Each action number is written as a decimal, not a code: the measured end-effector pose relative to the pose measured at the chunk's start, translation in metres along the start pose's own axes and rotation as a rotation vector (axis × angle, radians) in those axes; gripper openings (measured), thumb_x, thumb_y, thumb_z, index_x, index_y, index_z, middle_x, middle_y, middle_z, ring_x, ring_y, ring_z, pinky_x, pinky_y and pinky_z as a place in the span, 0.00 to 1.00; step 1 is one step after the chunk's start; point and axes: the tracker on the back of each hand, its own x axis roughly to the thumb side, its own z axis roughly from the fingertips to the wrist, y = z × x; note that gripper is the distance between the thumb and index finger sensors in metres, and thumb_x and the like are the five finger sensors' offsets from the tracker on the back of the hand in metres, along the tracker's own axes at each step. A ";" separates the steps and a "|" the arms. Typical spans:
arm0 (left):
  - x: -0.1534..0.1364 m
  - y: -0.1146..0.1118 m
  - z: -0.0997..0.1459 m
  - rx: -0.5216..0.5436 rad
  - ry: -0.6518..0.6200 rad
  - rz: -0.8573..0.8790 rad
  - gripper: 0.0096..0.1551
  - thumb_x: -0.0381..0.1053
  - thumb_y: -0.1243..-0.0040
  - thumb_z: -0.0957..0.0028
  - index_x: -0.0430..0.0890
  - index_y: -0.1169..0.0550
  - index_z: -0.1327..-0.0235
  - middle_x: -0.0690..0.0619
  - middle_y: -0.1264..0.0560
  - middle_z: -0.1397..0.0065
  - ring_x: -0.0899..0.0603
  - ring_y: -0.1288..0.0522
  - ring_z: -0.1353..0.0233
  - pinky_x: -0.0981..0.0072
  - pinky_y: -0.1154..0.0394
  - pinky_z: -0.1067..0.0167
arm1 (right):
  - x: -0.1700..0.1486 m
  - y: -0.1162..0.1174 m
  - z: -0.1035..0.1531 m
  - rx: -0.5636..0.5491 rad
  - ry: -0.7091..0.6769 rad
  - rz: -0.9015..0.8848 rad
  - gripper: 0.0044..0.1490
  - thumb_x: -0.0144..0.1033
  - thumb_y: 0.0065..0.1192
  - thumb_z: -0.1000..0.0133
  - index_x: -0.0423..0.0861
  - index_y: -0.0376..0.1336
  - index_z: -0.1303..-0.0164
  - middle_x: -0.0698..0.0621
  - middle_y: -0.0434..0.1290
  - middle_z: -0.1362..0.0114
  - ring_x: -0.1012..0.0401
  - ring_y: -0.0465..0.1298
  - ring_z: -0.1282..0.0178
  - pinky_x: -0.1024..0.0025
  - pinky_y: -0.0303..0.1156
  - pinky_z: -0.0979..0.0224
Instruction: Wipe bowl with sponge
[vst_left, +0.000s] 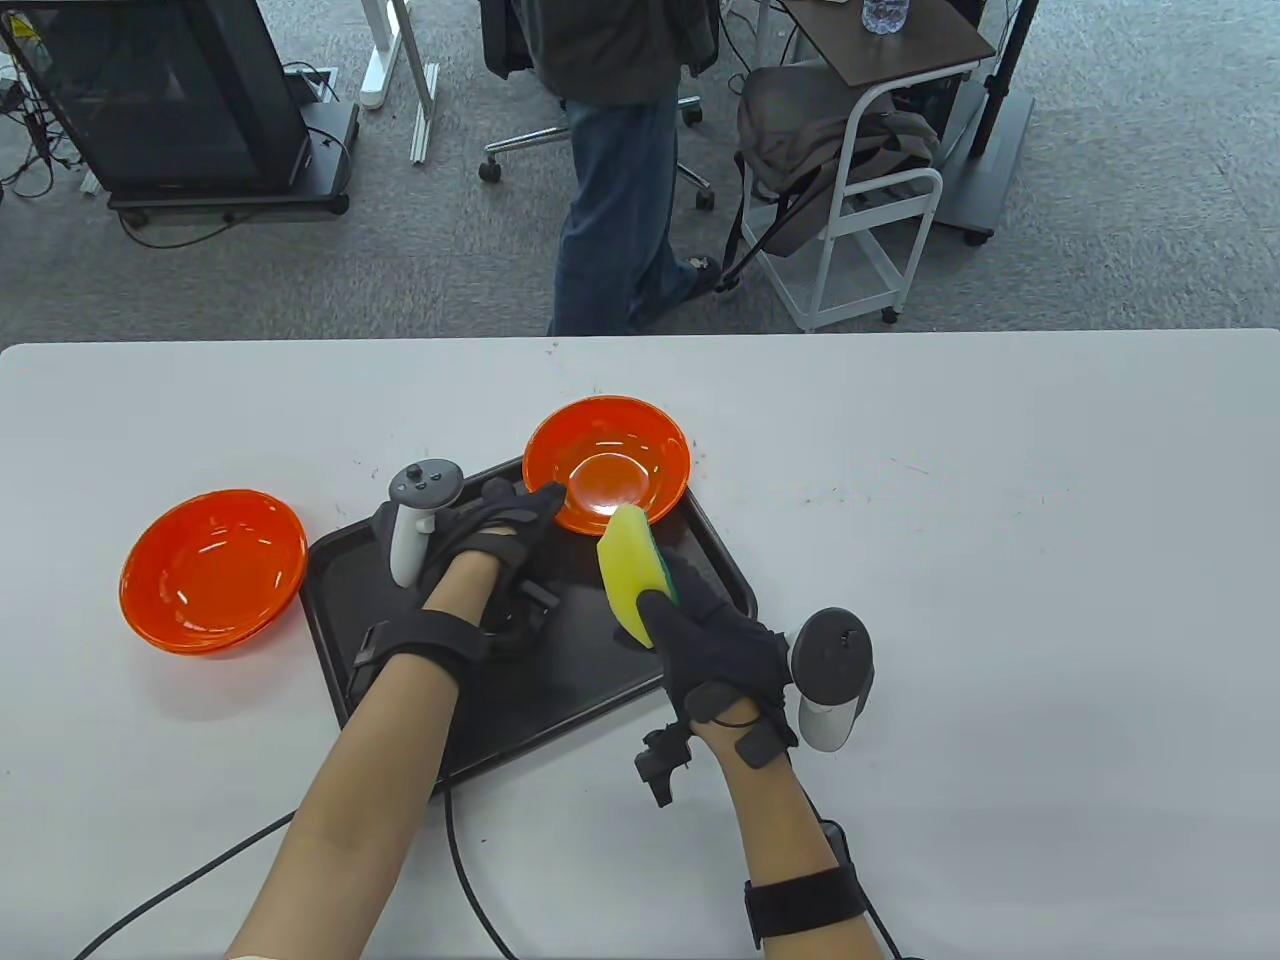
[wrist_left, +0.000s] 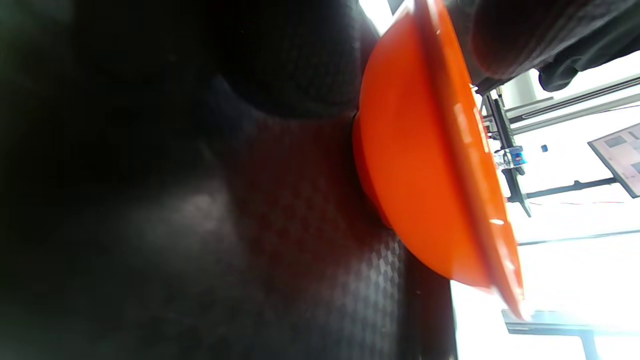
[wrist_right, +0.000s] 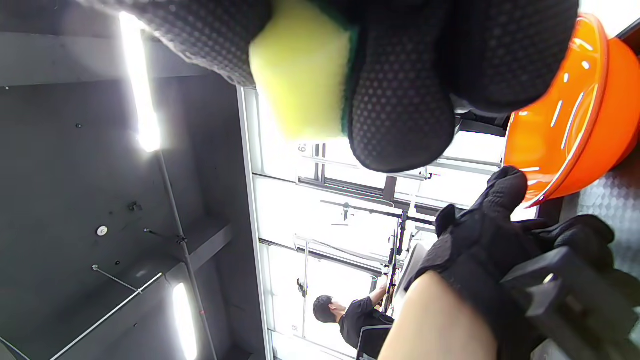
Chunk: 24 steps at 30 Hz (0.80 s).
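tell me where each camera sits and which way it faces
Table view: above, looking down at both gloved hands, the tray and two orange bowls.
Left wrist view: rolled sideways, close on the tilted bowl; a gloved finger at top.
Right wrist view: tilted toward the ceiling; right hand holds the sponge.
Shared: the tilted bowl and left hand.

Left grip (vst_left: 500, 530) reaches forward with fingers on the bowl (vst_left: 607, 465) rim, right grip (vst_left: 715, 640) pinches the sponge (vst_left: 630, 570), forearms angled inward.

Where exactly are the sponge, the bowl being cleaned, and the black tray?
sponge (vst_left: 627, 570): table view, on its yellow face.
tilted bowl (vst_left: 607, 475): table view, on its inner bottom.
tray (vst_left: 590, 690): table view, on bare floor near its front edge.
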 end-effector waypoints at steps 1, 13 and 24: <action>0.000 -0.004 -0.005 0.025 -0.013 0.016 0.57 0.70 0.39 0.44 0.38 0.52 0.25 0.43 0.22 0.49 0.49 0.18 0.64 0.57 0.18 0.62 | 0.000 -0.001 0.000 -0.005 0.001 -0.001 0.33 0.39 0.62 0.38 0.32 0.55 0.33 0.31 0.75 0.38 0.48 0.83 0.52 0.47 0.76 0.48; 0.002 -0.006 -0.010 0.044 -0.046 0.107 0.41 0.56 0.41 0.42 0.41 0.43 0.25 0.45 0.20 0.57 0.53 0.17 0.72 0.62 0.16 0.70 | -0.002 -0.006 -0.002 -0.012 0.009 0.019 0.33 0.39 0.62 0.38 0.32 0.55 0.33 0.31 0.75 0.38 0.48 0.83 0.52 0.47 0.76 0.48; 0.009 0.026 0.067 0.032 -0.217 0.055 0.39 0.58 0.42 0.42 0.41 0.41 0.25 0.46 0.20 0.57 0.53 0.17 0.73 0.63 0.16 0.71 | 0.002 -0.001 0.001 -0.001 -0.004 0.035 0.33 0.39 0.62 0.38 0.32 0.55 0.33 0.32 0.75 0.38 0.48 0.83 0.52 0.47 0.76 0.48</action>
